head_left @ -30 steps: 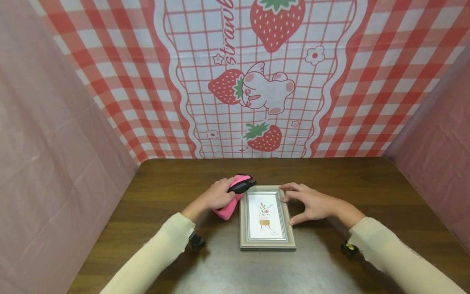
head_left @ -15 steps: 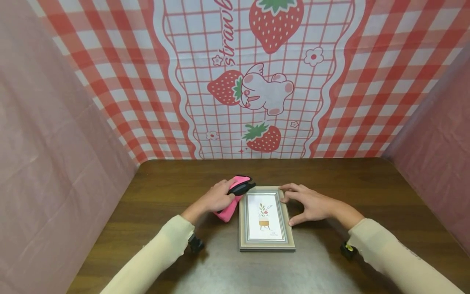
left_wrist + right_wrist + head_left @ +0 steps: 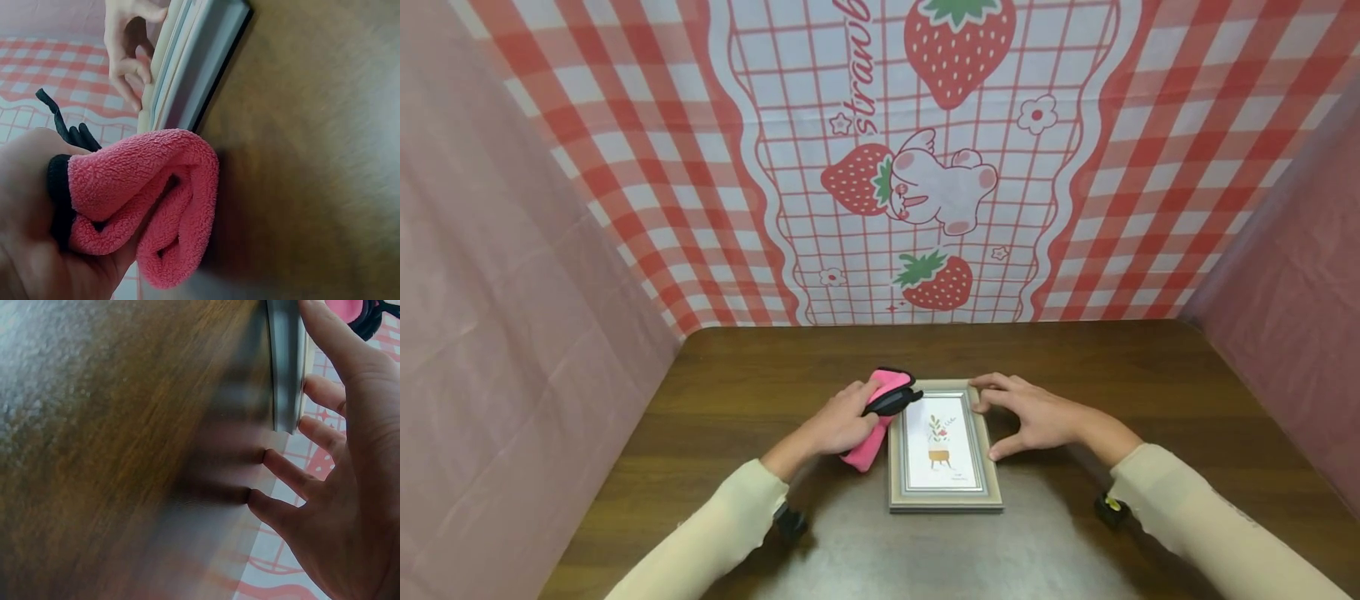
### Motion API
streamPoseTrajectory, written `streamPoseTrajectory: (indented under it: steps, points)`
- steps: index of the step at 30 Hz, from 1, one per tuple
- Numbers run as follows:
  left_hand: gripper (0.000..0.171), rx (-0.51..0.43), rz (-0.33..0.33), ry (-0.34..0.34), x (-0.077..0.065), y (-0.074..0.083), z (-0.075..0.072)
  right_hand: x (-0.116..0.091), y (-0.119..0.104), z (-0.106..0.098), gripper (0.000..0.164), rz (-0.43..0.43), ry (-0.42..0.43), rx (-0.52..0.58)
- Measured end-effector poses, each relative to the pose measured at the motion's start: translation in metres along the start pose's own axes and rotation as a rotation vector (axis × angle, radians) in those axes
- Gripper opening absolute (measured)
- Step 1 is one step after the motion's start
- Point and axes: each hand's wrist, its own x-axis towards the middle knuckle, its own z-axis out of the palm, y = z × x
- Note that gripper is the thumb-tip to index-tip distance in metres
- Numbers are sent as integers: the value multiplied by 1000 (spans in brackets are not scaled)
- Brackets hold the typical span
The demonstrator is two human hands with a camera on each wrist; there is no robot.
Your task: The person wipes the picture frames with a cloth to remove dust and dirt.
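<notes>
A picture frame with a pale border and a potted-plant print lies on the table, its bottom edge toward me. My left hand grips a folded pink cloth with black edging at the frame's left side. A black strap-like part of the cloth overlaps the upper left border. Thick plush folds of the cloth hang from the palm in the left wrist view. On the other side, my right hand touches the frame's right edge with spread fingers and thumb; two lower fingertips rest at the tabletop.
The brown wooden table extends around the frame. Behind it stands a strawberry-print checked cloth backdrop. Pink curtains close off both sides. Dark wrist gear sits below each sleeve cuff.
My left hand and the pink cloth have slid a little toward me along the frame's left side. The right hand and the frame stay in place.
</notes>
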Motion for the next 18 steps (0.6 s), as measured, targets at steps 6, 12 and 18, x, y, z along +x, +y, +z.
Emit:
streamPoseTrajectory:
  steps: [6, 12, 18]
  points:
    - [44, -61, 62, 12, -29, 27, -9, -1, 0, -1, 58, 6, 0, 3]
    - [46, -79, 15, 8, -58, 64, -21, -1, -1, -1, 59, 31, -19, 17]
    - [49, -93, -25, 10, -76, 80, -20, -1, -4, -2, 58, 30, -20, 23]
